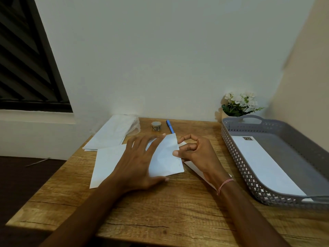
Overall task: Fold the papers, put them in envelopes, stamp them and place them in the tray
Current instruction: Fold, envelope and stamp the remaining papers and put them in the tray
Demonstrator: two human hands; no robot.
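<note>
Evidently mid-fold, the paper (165,157) lies on the counter (169,207) just left of the grey tray (236,163), its long axis running crosswise toward the tray. The left hand (140,163) is spread flat over the middle of the paper, pressing it down. The right hand (194,154), nearer the tray, pinches the tray-side edge between thumb and curled fingers, so creasing that edge probably falls to it. One stamped envelope (263,161) lies inside the tray.

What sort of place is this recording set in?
Probably a small home desk corner used for mailing: a wooden desk, a stamp roll and pen, and a grey tray holding an envelope.
</note>
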